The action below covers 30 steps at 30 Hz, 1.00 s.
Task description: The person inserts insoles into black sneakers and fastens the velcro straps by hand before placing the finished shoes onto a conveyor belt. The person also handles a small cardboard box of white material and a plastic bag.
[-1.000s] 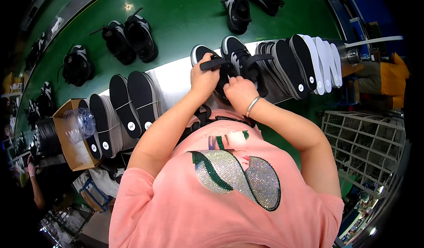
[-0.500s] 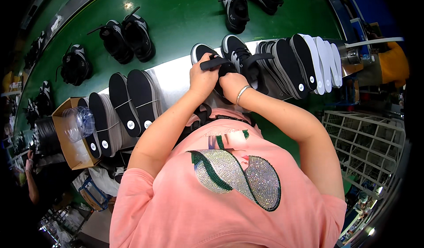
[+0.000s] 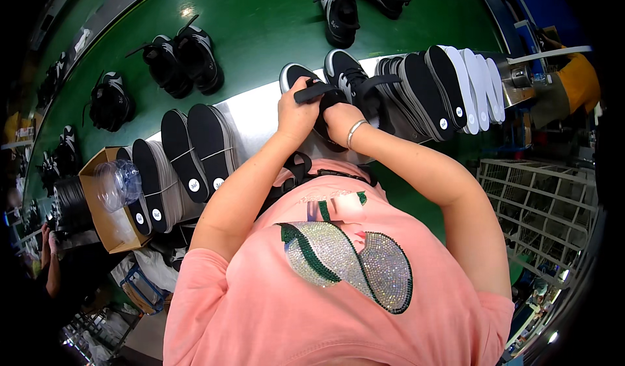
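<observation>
Left hand closed on the side of a black sneaker, fingers gripping it by its loose black strap. Right hand at the same sneaker's opening; its fingers are down inside and hidden, so can't tell if they grip anything. Silver bracelet on the right wrist, just behind those fingers.

Sneaker sits right under both hands on a bare-metal tabletop, grey-rimmed toe pointing past the left fingers, away from the body. Matching sneaker just beside it, ahead and slightly right of the right fingers, its strap sticking out to the right.

Right of the right fingers: black insoles in a leaning row, then white insoles farther right. Left of the left fingers: banded stacks of black insoles with round white stickers, then a cardboard box holding clear plastic pieces, well apart from the fingers.

Beyond the fingers, on a green surface: a sneaker pair far to the left, more dark footwear farther left, another sneaker pair straight ahead and a bit right. Wire rack well to the right of the right fingers, nearer the body.
</observation>
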Available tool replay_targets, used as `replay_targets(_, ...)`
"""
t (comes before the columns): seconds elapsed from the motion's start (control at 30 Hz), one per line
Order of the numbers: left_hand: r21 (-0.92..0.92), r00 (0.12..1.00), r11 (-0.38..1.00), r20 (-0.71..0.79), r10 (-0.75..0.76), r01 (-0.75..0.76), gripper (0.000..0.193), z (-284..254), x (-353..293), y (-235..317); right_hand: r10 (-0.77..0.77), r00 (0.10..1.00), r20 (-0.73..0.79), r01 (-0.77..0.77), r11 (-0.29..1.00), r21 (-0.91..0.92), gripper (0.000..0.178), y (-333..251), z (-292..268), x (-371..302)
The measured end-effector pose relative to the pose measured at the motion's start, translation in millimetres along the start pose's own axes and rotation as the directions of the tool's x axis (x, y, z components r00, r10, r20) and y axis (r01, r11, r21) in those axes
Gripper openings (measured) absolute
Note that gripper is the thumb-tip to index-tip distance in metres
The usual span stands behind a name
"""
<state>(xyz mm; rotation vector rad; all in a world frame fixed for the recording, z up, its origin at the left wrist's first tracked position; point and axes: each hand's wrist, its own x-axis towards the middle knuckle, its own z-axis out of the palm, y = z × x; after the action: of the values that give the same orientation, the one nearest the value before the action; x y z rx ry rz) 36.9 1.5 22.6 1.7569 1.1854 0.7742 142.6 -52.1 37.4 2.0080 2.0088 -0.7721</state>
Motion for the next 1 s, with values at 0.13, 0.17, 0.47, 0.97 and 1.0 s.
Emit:
replay_targets(0.13, 0.024, 0.997, 0.998, 0.042, -0.059, 0.058, 0.020, -0.7, 0.3, 1.6, 0.029, 0.959, 0.281, 0.002, 0.994, -0.108, 0.020, -2.2, -8.8, 14.4)
replay_targets(0.17, 0.018, 0.998, 0.998, 0.040, -0.054, 0.054, 0.020, -1.1, 0.0, 1.3, 0.024, 0.935, 0.354, 0.025, 0.991, -0.132, 0.021, -4.0, -11.1, 16.7)
replay_targets(0.47, 0.001, 0.998, 0.999, 0.041, 0.042, -0.042, 0.018, -1.6, -0.5, -8.2, 0.105, 0.962, 0.250, -0.035, 0.962, -0.271, 0.024, -18.6, -23.9, 7.5)
replay_targets(0.97, -0.068, 0.998, 0.995, 0.015, 0.067, -0.066, 0.015, -2.6, -2.4, -9.4, -0.098, 0.908, 0.407, 0.190, 0.963, -0.192, 0.024, 7.0, -11.0, -24.9)
replay_targets(1.0, -0.050, 0.997, 0.997, 0.026, 0.067, -0.066, 0.016, -5.4, -1.8, -7.0, -0.157, 0.935, 0.318, 0.194, 0.977, -0.085, 0.025, 9.1, -12.3, -27.1)
